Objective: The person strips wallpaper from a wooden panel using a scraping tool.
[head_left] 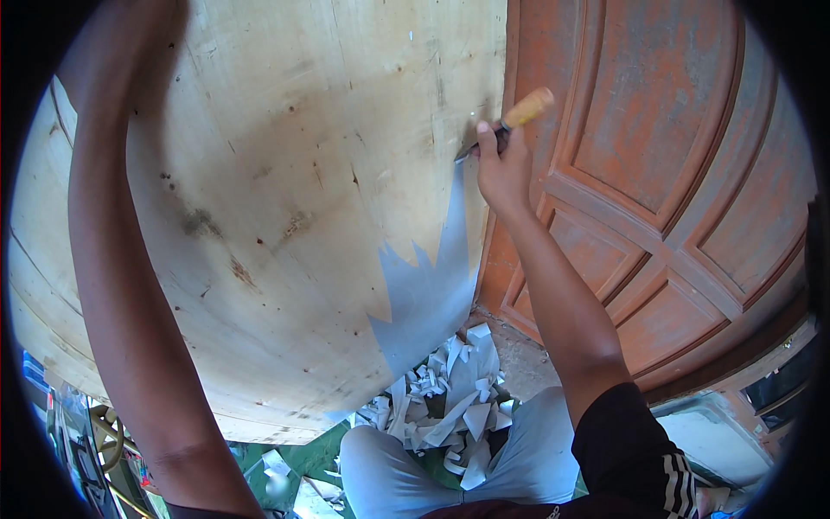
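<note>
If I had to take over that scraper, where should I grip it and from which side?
Take the yellow-orange handle near its thick, rounded butt, coming from the upper right. The handle slants up and right, out of the right hand, so that end looks free to close around. The hand covers the handle's lower end, and the blade points down-left at the board, so I'd avoid that side.

Left arm raised high, right arm extended forward, right hand (504, 170) closed in a grip

You can read no text, number or sign | your dark shirt (612, 432): tiny pale mark (554, 512), too small to read
</note>
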The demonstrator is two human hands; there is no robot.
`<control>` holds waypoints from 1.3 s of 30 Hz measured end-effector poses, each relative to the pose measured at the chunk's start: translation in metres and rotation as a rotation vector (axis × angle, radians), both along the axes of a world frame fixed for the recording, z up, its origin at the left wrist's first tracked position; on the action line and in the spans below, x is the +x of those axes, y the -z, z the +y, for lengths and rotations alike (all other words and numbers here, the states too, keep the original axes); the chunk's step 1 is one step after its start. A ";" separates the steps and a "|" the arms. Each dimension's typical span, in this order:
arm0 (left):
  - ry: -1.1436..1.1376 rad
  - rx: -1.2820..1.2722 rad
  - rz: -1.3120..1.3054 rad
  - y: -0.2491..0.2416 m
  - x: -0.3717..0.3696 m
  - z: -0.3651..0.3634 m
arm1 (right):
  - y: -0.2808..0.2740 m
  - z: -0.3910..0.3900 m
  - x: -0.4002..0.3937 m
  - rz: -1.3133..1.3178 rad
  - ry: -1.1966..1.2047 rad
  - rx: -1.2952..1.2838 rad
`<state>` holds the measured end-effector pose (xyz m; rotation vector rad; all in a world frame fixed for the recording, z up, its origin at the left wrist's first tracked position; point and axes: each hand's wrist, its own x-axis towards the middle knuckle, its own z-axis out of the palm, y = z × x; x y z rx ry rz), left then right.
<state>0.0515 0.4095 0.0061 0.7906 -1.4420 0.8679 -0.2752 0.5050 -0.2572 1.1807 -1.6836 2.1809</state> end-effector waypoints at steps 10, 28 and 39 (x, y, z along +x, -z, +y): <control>-0.122 0.114 0.019 -0.008 0.014 -0.015 | -0.002 0.008 -0.007 -0.019 -0.046 0.045; 0.373 -0.289 -0.131 0.115 -0.013 0.046 | 0.023 0.013 0.030 -0.549 -0.200 0.191; 0.014 0.159 -0.101 -0.005 0.038 -0.005 | 0.037 0.006 0.028 -0.754 -0.367 0.031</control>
